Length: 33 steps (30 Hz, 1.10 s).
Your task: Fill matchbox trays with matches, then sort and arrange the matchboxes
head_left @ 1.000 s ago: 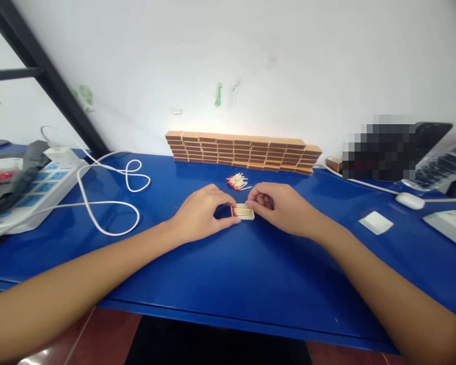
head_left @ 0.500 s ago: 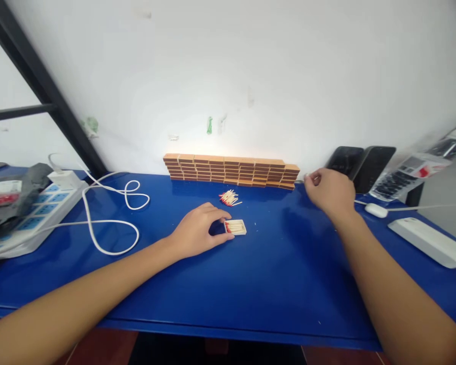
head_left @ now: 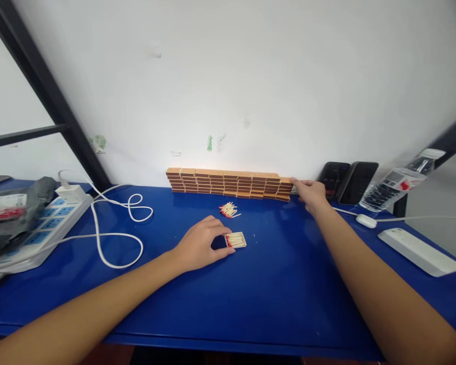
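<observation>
My left hand (head_left: 203, 245) rests on the blue table, thumb and fingers closed on the left end of a small white matchbox tray (head_left: 244, 243). Matches (head_left: 235, 239) with red heads lie side by side inside it. Behind the tray is a loose pile of matches (head_left: 230, 210). Stacked matchboxes (head_left: 224, 182), with tan tops and brown sides, form a low wall against the white wall. At the stack's right end, my right hand (head_left: 310, 193) has its fingertips on the top matchbox (head_left: 286, 180); the thumb is partly hidden.
Two dark phones (head_left: 357, 182) lean at the back right beside a tilted plastic bottle (head_left: 399, 182). A white power bank (head_left: 420, 251) and a cable lie in front. On the left are a power strip (head_left: 63, 228), looping white cables and a grey plastic bag (head_left: 38, 203).
My right hand has moved left from beside the phones to the right end of the matchbox stack. The left hand still holds the tray. The view has tilted up slightly.
</observation>
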Motion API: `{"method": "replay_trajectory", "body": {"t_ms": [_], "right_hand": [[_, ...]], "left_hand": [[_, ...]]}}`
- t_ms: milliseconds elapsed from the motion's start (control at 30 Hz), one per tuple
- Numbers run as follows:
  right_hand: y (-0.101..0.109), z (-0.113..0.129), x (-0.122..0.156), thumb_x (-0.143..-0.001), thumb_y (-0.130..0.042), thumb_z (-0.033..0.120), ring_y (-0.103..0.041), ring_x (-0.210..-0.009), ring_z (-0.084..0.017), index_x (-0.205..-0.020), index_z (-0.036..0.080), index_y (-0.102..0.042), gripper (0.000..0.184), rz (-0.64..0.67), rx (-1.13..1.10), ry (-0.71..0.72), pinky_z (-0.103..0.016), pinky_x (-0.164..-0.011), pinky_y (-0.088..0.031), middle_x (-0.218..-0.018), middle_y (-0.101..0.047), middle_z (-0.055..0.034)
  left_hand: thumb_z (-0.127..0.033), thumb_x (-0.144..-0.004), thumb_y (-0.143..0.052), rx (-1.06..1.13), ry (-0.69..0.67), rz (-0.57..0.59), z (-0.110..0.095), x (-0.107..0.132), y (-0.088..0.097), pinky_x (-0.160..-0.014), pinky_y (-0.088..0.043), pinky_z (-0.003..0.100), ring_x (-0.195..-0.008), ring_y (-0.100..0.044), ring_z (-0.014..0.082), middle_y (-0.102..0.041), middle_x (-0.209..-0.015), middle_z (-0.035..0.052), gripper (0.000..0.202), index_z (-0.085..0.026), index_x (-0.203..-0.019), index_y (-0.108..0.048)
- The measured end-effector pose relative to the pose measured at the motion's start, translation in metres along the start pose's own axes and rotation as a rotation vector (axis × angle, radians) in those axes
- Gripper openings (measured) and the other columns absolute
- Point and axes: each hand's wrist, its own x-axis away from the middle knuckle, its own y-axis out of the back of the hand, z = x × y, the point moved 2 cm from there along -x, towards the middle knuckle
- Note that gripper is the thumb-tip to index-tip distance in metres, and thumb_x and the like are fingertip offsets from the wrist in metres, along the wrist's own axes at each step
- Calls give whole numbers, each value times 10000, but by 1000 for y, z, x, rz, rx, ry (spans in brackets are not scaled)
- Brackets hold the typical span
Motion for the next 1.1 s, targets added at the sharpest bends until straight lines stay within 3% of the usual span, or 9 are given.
{"method": "replay_trajectory", "body": {"t_ms": [167,367,633,733,867,967,1100], "right_hand": [[14,-4,0,-923,-673,421,-503,-553,-145,-767,161,-690,304,80,137,58,-263,-487,-426,-669,-608,-32],[15,-4,7,-1036,-533,377,-481,-482,-124,-779,131,-673,382,336,327,-34,-246,-403,-346,-668,-620,-65],[10,-2,17,-1101,-348,405,-518,-512,-124,-888,158,-613,420,394,464,7,-239,-451,-402,-730,-630,-58],[20,5,11,-1077,-411,415,-636,-661,-190,-840,160,-641,418,393,608,57,-286,-585,-482,-788,-681,-114],[54,20,-4,-957,-646,430,-689,-1010,-380,-757,154,-672,342,324,865,156,-447,-852,-502,-950,-720,-222],[81,25,-15,-955,-647,440,-703,-967,-386,-863,176,-730,292,269,1101,218,-469,-812,-503,-966,-736,-206],[97,16,-21,-917,-724,352,-693,-703,-291,-731,165,-730,264,414,1162,122,-395,-672,-500,-761,-721,-158]], "left_hand": [[-406,-901,-798,-3,-1,-23,0,1,-2,-915,-556,423,-1045,-644,257,-742,-1089,72,361,-202,-1193,-743],[-393,-897,-801,-22,33,-68,0,1,-2,-902,-563,429,-1055,-643,266,-746,-1113,75,381,-202,-1218,-729],[-399,-910,-784,-28,29,-39,-1,1,-1,-917,-555,434,-1058,-642,266,-748,-1105,71,336,-209,-1184,-740],[-398,-908,-785,-31,29,-39,0,2,-1,-922,-555,433,-1061,-639,260,-747,-1116,70,360,-200,-1204,-734],[-382,-911,-777,-32,27,-68,0,1,-1,-935,-555,440,-1059,-635,260,-745,-1114,73,357,-194,-1212,-732],[-393,-927,-761,-28,23,-90,-1,1,0,-938,-555,443,-1062,-633,260,-738,-1122,77,352,-204,-1222,-731],[-411,-938,-749,-12,20,-80,-1,1,0,-916,-558,433,-1050,-632,255,-730,-1112,76,332,-211,-1202,-743]]}}
